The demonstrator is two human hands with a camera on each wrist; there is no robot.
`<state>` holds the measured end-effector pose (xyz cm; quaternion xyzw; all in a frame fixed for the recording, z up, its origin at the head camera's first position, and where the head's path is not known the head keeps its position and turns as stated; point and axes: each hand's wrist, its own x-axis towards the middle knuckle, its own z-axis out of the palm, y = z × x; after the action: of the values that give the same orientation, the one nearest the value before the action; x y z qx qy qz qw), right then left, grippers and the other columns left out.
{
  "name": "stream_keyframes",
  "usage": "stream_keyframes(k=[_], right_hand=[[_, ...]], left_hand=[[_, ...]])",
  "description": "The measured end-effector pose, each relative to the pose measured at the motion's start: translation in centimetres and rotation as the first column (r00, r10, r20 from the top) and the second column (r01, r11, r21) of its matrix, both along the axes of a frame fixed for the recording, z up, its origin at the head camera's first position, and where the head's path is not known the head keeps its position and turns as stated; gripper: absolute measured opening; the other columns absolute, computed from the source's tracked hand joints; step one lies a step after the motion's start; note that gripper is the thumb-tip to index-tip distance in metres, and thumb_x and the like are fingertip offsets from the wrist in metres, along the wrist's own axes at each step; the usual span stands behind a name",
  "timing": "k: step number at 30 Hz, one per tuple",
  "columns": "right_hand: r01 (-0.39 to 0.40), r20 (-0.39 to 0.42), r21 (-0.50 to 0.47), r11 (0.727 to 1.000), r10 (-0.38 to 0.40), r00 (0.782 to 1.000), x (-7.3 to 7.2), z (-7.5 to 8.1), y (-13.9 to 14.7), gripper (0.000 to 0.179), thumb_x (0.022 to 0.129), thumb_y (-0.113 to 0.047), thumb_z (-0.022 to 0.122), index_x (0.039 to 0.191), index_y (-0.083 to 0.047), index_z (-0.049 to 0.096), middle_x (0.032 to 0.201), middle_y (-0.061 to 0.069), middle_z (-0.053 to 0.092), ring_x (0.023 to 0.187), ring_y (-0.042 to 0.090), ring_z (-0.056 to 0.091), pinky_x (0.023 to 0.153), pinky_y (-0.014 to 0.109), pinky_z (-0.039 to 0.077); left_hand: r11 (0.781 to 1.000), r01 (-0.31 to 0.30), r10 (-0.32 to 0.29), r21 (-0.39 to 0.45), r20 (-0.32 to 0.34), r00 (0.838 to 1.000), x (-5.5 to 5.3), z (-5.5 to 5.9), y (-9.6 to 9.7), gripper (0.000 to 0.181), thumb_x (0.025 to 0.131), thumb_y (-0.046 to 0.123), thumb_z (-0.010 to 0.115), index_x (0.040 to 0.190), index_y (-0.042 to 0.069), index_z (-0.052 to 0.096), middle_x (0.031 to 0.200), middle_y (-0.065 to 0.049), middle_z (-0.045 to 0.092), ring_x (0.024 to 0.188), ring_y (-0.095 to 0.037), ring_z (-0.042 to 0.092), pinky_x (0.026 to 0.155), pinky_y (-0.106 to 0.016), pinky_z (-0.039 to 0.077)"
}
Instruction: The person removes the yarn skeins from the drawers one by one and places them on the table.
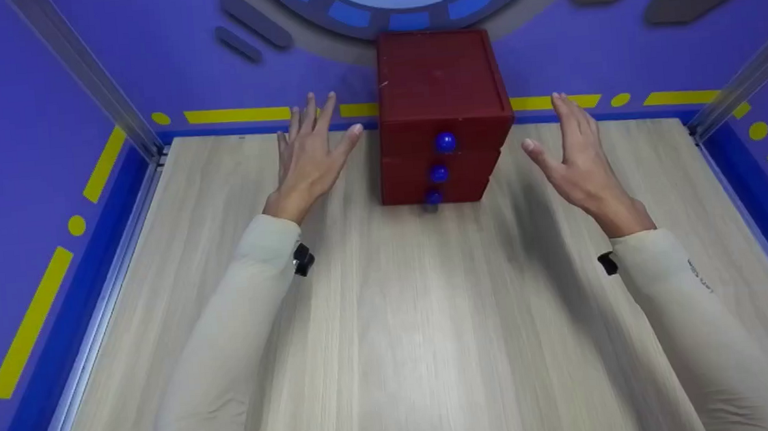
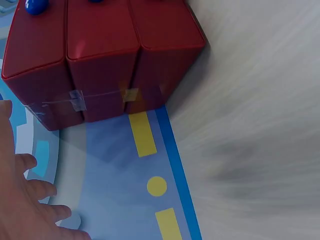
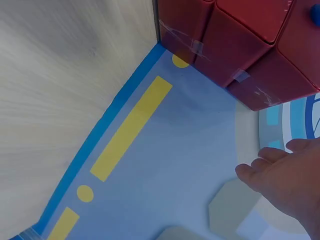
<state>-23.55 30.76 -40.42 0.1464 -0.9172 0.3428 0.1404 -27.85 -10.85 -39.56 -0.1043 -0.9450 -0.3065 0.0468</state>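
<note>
A dark red three-drawer box [image 1: 442, 77] stands at the back of the table, each drawer front bearing a round blue knob [image 1: 445, 143]. All its drawers look closed. To its left is my left hand [image 1: 311, 156], fingers spread and apart from the box. On the other side my right hand [image 1: 578, 159] hovers with straight fingers and the thumb held out toward the box. Neither hand holds anything. Clear tape [image 2: 77, 100] crosses the box's side in the left wrist view, and similar tape [image 3: 241, 75] shows on the opposite side in the right wrist view.
Behind the box rises a blue-purple back wall [image 1: 196, 86] with yellow marks and a round design. Side panels [image 1: 3, 170] with metal edge rails enclose the wood-grain table [image 1: 420, 322] at left and right.
</note>
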Motion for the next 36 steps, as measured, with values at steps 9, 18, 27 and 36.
stream_keyframes(k=[9,18,27,36], right_hand=[[0.003,0.034,-0.120,0.993,0.001,0.999,0.6,-0.5,-0.6,0.081,0.108,-0.043,0.063,0.169,-0.007,0.025,0.171,0.017,0.026,0.157,0.032,0.025,0.128,0.051,0.017],[0.024,-0.066,-0.224,0.974,-0.039,0.997,1.0,-0.7,-1.8,0.060,0.106,-0.029,0.070,0.154,0.001,0.049,0.151,0.015,0.053,0.142,0.028,0.049,0.118,0.043,0.041],[-0.014,-0.095,-0.414,0.910,-0.028,0.995,1.7,-0.6,-2.5,0.048,0.098,-0.010,0.080,0.139,0.004,0.061,0.134,0.012,0.065,0.125,0.025,0.063,0.108,0.036,0.051],[-0.059,-0.008,-0.687,0.724,0.074,0.997,2.1,-0.6,-2.6,0.045,0.093,-0.002,0.083,0.135,0.003,0.069,0.131,0.019,0.070,0.117,0.027,0.069,0.096,0.027,0.057]], left_hand=[[0.996,0.025,-0.026,0.081,0.005,1.000,-0.2,0.3,0.6,0.083,0.106,0.069,0.042,0.172,0.024,0.020,0.178,-0.009,0.006,0.162,-0.035,0.002,0.128,-0.058,0.002],[0.990,0.039,-0.033,0.139,-0.045,0.998,-0.7,0.6,1.5,0.079,0.107,0.065,0.045,0.171,0.022,0.027,0.177,-0.006,0.014,0.161,-0.032,0.014,0.129,-0.049,0.013],[0.939,0.006,0.008,0.344,-0.039,0.999,-1.2,0.7,2.0,0.076,0.107,0.058,0.054,0.168,0.018,0.036,0.172,-0.004,0.031,0.157,-0.019,0.028,0.125,-0.025,0.020],[0.868,-0.027,0.038,0.495,-0.012,0.999,-1.5,1.1,2.8,0.073,0.102,0.056,0.066,0.164,0.023,0.045,0.166,0.000,0.044,0.151,-0.011,0.038,0.120,-0.024,0.031]])
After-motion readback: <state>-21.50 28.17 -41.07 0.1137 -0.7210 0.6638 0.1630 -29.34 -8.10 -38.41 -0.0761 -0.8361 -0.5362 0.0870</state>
